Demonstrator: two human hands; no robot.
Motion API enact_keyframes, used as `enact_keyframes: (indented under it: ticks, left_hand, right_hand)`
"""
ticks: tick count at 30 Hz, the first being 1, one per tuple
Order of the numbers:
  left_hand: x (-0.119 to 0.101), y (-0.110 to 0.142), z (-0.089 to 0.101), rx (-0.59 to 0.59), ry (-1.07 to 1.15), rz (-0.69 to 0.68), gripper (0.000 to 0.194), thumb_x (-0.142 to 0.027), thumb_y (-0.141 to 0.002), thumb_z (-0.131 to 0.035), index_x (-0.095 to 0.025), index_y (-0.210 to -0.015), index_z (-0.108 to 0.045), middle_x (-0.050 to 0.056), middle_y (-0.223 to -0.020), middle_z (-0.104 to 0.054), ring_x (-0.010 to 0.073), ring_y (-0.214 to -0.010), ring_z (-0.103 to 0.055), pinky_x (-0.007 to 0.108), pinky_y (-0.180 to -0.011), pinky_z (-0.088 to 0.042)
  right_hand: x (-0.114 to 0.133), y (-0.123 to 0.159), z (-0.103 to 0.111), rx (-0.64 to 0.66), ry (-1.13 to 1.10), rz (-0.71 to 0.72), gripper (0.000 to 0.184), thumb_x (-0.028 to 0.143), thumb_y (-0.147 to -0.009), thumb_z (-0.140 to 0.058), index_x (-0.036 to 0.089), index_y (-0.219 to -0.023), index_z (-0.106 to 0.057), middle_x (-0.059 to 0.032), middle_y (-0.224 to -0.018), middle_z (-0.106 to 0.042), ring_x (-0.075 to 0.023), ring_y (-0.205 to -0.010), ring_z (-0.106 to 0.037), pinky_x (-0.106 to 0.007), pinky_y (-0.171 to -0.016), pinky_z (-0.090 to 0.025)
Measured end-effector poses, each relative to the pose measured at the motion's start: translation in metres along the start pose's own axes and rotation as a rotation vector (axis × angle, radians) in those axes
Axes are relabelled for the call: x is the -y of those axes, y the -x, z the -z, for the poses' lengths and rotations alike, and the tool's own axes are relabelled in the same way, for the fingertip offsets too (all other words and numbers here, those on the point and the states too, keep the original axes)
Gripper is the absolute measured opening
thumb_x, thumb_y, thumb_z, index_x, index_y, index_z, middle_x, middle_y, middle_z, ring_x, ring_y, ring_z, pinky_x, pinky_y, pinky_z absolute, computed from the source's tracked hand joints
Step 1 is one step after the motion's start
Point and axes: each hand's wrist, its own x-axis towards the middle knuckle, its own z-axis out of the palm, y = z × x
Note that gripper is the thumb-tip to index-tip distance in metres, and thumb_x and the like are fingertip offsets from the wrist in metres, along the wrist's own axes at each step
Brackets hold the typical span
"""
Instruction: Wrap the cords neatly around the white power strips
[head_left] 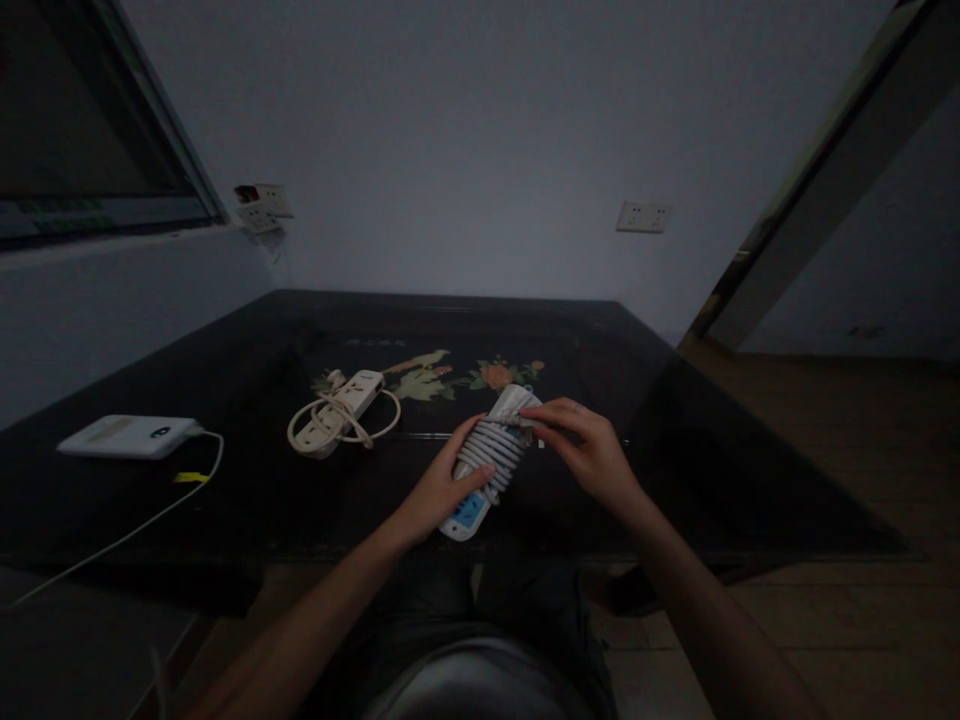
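Observation:
A white power strip [459, 530] with blue socket panels lies slanted near the table's front edge. Its grey-white cord [491, 455] is wound round the middle in several tight turns. My left hand [448, 482] is closed round the strip's left side, the thumb lying over the coils. At the upper right of the strip, my right hand [585, 445] pinches the cord's end between thumb and fingers; a small pale part, perhaps the plug, shows there, but its shape is partly hidden by the fingers.
On the dark table [600, 350], a second power strip [356, 395] lies left with its cord looped over it. Farther left sits a white power bank [127, 437] with a cable [150, 522] running off the front edge. Wall sockets [643, 217] are behind the table.

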Motion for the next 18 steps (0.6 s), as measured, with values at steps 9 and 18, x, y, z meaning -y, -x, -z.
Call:
enact_keyframes:
  ticks: [9,18]
  left_hand:
    - [-0.016,0.006,-0.006,0.069,0.265,0.272,0.077,-0.036,-0.079,-0.066,-0.029,-0.145,-0.027,0.013,-0.133,-0.052,0.0253,-0.089,-0.066,0.041,-0.074,-0.056]
    - [-0.017,0.008,-0.011,0.047,0.355,0.313,0.08,-0.036,-0.078,-0.067,-0.032,-0.145,-0.023,0.012,-0.124,-0.056,0.0182,-0.066,-0.067,0.032,-0.056,-0.056]
  right_hand:
    - [-0.016,0.015,-0.01,-0.122,0.166,0.271,0.038,0.012,-0.089,-0.05,0.032,-0.119,-0.064,-0.0061,-0.103,-0.068,-0.0201,-0.095,-0.062,-0.039,-0.082,-0.052]
    - [-0.018,0.024,-0.027,-0.286,0.212,0.243,0.036,0.013,-0.088,-0.053,0.032,-0.116,-0.065,-0.0056,-0.101,-0.069,-0.0204,-0.092,-0.063,-0.04,-0.08,-0.053]
